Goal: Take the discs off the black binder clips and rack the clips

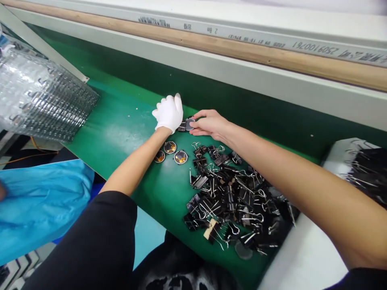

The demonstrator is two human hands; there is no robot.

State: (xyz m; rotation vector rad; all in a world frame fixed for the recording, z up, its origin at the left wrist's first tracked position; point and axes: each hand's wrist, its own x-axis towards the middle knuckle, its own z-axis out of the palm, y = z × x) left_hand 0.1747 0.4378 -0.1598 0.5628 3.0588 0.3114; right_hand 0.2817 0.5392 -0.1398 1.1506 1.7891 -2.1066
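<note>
My left hand (pixel 169 112), in a white glove, is closed at a black binder clip (pixel 182 127); its fingers partly hide the clip's handles. The clip's jaw meets the edge of a small round piece (pixel 190 124) with a grey face. My bare right hand (pixel 208 124) pinches that piece from the right, thumb on top. Just below my left wrist, three round watch-like pieces (pixel 180 157) with dark and orange faces lie on the green table. Beneath my right forearm spreads a heap of black binder clips (pixel 229 193), one with a tan side.
Stacked clear plastic trays (pixel 51 92) stand at the left. More binder clips (pixel 369 173) rest in a white container on the right. A beam with a wooden strip (pixel 211 46) crosses behind the table (pixel 157 197). Blue cloth (pixel 45 201) is at lower left.
</note>
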